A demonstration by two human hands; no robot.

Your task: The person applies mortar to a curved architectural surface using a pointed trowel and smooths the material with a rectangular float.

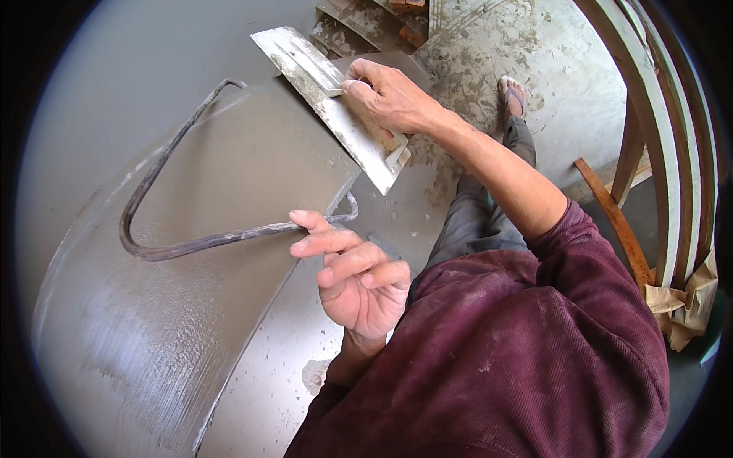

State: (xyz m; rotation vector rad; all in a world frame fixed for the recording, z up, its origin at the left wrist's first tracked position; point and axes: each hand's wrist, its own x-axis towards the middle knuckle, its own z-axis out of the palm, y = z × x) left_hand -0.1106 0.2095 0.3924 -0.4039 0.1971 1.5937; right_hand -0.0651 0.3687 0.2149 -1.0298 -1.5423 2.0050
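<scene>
My right hand is closed round the handle of a long plastering trowel. The trowel's cement-smeared metal blade lies along the far edge of a curved slab of smooth, wet grey plaster. A dark bent metal rod extends across that slab, one end curling just past its right edge. My left hand is palm up beside that end, fingers apart and loosely bent, holding nothing. Its fingertips overlap the rod in view; I cannot tell whether they touch it.
Cement-splashed steps rise at the top. Beyond my right arm, the spattered floor extends past my sandalled foot. Curved wooden frames, a leaning brown plank and crumpled brown paper stand on the right.
</scene>
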